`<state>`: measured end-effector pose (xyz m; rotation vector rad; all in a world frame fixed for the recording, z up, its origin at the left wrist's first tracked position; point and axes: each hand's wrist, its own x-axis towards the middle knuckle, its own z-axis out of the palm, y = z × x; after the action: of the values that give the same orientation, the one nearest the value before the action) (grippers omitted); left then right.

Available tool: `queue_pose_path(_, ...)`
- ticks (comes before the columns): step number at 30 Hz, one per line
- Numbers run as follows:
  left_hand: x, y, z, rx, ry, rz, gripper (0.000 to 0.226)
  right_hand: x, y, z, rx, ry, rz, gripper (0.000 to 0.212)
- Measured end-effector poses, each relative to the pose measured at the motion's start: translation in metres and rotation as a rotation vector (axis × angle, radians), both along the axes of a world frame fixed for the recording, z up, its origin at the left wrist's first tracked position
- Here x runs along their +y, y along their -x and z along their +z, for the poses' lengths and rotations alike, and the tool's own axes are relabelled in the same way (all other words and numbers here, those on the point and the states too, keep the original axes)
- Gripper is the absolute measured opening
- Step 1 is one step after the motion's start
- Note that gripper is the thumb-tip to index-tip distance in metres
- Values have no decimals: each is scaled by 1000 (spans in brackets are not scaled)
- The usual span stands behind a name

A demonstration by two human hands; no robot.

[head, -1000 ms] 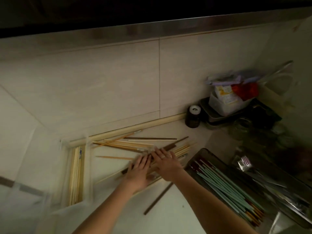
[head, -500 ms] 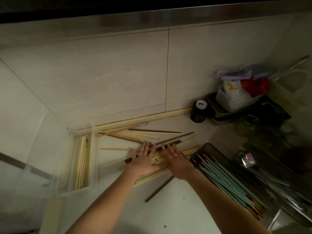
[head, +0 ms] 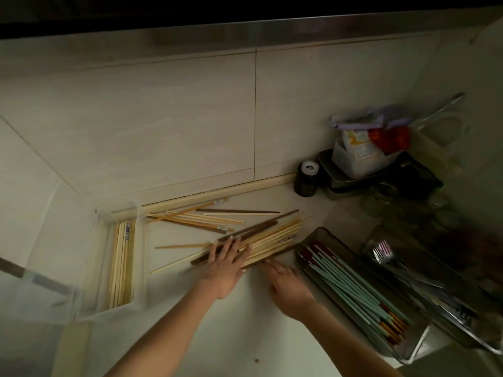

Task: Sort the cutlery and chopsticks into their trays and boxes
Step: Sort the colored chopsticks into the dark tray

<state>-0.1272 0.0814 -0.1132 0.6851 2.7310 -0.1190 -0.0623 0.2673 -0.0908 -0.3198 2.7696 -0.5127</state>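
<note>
A loose pile of pale and dark wooden chopsticks (head: 275, 235) lies on the white counter. My left hand (head: 227, 263) rests flat on the pile's near end, fingers spread. My right hand (head: 285, 281) lies just right of it, fingertips touching the pile's near edge beside a dark chopstick. More chopsticks (head: 196, 217) are scattered farther back. A clear box (head: 141, 257) at the left holds pale chopsticks. A dark tray (head: 416, 346) at the right holds teal and red-tipped chopsticks. A metal tray (head: 462, 336) beyond it holds forks and other cutlery.
A tiled wall rises behind the counter. In the back right corner stand a small dark jar (head: 306, 179), a metal tray (head: 340, 183) with a white tub of packets, and glass jars (head: 383, 197). A large clear bin (head: 40, 268) sits at the far left.
Both hands slid toward me along the pile and the sticks are gathered tighter; the stray dark chopstick near the front now lies against the pile. The camera view shifted slightly.
</note>
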Motion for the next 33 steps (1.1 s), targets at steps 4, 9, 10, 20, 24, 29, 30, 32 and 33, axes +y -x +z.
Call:
queue_pose_path(4, 9, 2, 4, 12, -26, 27, 63, 8, 3, 16, 155, 159, -80, 55)
queue_pose_path(9, 47, -1, 16, 33, -216, -110, 73, 60, 8, 52, 602, 96, -439, 51)
queue_pose_path(10, 59, -1, 20, 32, -259, -137, 75, 77, 7, 60, 616, 26, -558, 53)
queue_pose_path(20, 122, -6, 39, -144, -501, -98, 97, 152, -24, 89, 442, -296, -834, 44)
queue_pose_path(24, 117, -8, 41, -185, -496, -77, 92, 151, -34, 79, 517, -321, -828, 71)
queue_pose_path(29, 109, -10, 45, -167, -410, -133, 89, 156, -39, 78, 453, -323, -807, 92)
queue_pose_path(30, 105, -10, 47, -160, -393, -140, 87, 154, -38, 78, 454, -324, -802, 93)
queue_pose_path(32, 95, -9, 50, -146, -381, -127, 82, 142, -37, 79, 492, -334, -774, 91)
queue_pose_path(33, 89, -9, 51, -139, -386, -109, 80, 133, -36, 78, 522, -340, -740, 89)
